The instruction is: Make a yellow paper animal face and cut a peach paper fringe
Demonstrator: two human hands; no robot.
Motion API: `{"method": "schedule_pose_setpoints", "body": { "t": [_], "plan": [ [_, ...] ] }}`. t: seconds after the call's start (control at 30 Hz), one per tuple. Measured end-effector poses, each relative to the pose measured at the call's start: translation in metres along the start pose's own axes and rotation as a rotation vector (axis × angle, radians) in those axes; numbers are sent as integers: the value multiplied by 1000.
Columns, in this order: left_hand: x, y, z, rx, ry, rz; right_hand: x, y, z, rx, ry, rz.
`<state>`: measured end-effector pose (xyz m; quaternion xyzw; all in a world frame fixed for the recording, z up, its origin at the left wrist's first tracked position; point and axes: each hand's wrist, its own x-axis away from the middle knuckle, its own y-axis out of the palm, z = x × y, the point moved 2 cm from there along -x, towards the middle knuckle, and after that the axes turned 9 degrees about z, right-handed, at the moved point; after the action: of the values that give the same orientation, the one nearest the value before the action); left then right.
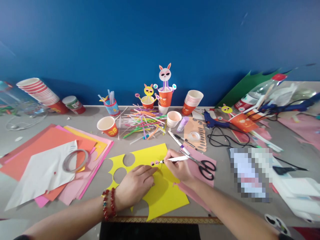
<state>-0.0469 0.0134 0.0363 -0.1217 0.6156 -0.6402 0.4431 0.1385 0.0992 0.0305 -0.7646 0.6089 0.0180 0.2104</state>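
Above grey tabletop (86, 124), the held white marker (180, 158) points left, crosswise.

Part of the yellow sheet (165, 196) is covered by the left hand (138, 181), whose palm cannot be seen. A stretch of the white pen (180, 158) is hidden by the right hand (177, 166), and whether the paper is touched by its tip cannot be told. The details of the pink-and-black shapes (153, 163) are too small to be made out. A flat object (248, 176) at the right is blurred into blocks. The left forearm (72, 213), right forearm (225, 203) and a black surface (150, 230) are cut off by the bottom edge
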Motion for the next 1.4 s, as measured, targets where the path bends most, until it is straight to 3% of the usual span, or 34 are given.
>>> {"method": "schedule_pose_setpoints", "body": {
  "t": [0.43, 1.4],
  "plan": [
    [-1, -1, 0, -9, 7, 2, 2, 3, 2, 39, 0, -113],
    [0, 1, 0, -10, 4, -3, 2, 3, 1, 52, 0, -80]
  ]
}}
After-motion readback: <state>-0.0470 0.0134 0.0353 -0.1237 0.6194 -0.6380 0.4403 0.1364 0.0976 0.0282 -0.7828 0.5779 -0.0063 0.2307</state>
